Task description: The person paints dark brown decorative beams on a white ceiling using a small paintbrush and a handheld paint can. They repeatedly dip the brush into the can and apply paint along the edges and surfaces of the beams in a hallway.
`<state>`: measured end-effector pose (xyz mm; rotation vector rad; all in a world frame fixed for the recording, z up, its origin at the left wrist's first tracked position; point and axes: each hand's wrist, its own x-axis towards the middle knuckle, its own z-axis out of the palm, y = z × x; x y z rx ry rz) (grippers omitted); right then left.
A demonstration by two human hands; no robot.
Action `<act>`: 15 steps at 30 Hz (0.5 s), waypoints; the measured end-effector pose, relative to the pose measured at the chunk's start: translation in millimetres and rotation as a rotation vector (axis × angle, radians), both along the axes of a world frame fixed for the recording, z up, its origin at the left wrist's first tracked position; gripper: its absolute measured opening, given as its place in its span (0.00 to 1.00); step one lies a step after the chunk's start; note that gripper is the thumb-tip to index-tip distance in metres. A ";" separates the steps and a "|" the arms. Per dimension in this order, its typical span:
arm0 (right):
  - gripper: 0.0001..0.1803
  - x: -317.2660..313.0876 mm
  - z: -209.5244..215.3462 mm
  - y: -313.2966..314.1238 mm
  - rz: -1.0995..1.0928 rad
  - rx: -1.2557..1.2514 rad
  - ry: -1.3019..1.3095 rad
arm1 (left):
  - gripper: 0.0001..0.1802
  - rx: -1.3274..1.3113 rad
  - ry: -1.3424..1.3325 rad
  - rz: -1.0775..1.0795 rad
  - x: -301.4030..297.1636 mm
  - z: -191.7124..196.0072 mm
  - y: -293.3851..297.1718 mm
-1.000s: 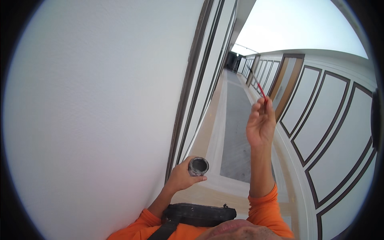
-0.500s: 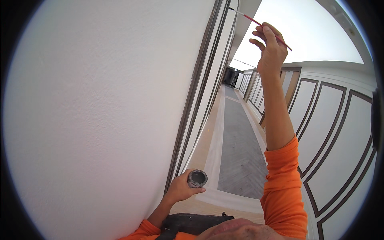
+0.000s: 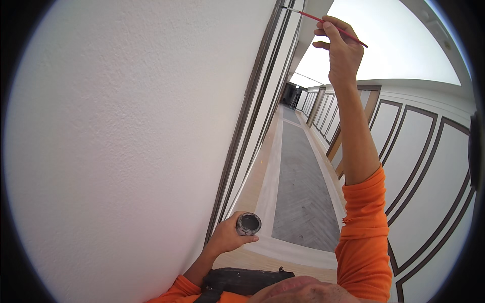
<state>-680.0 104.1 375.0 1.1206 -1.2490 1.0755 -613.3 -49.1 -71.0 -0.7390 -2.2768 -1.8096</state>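
Note:
My right hand [image 3: 342, 48], raised high, pinches a thin red-handled paintbrush [image 3: 336, 29] between thumb and fingers. The brush points up and left, and its dark tip meets or nearly meets the dark wall moulding [image 3: 255, 83] near the top of the view. Low down beside the wall, my left hand [image 3: 226, 234] is wrapped round a small open jar [image 3: 248, 223]. Dark paint shows inside the jar, and smears mark its rim. Whether the bristles actually touch the moulding is too small to tell.
A white textured wall [image 3: 126, 141] stands close on my left. Beyond, a long corridor has a grey floor strip [image 3: 303, 187] with pale borders. White panels with dark frames [image 3: 411, 136] line the right wall. Overhead is a bright ceiling panel [image 3: 394, 40].
My right hand has moved slightly up, bringing the brush tip left onto or near the dark moulding. My left hand with the jar has barely moved.

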 end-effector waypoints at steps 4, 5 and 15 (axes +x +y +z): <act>0.13 1.3 6.0 -4.8 -0.061 -0.004 -0.025 | 0.39 0.017 0.030 0.013 -1.0 -2.4 -1.0; 0.13 0.9 7.0 -4.7 -0.067 -0.010 -0.032 | 0.39 0.019 0.030 0.012 -0.8 -2.5 -0.7; 0.13 0.4 11.0 -4.1 -0.078 -0.011 -0.004 | 0.40 0.001 -0.021 0.004 0.7 1.2 -1.4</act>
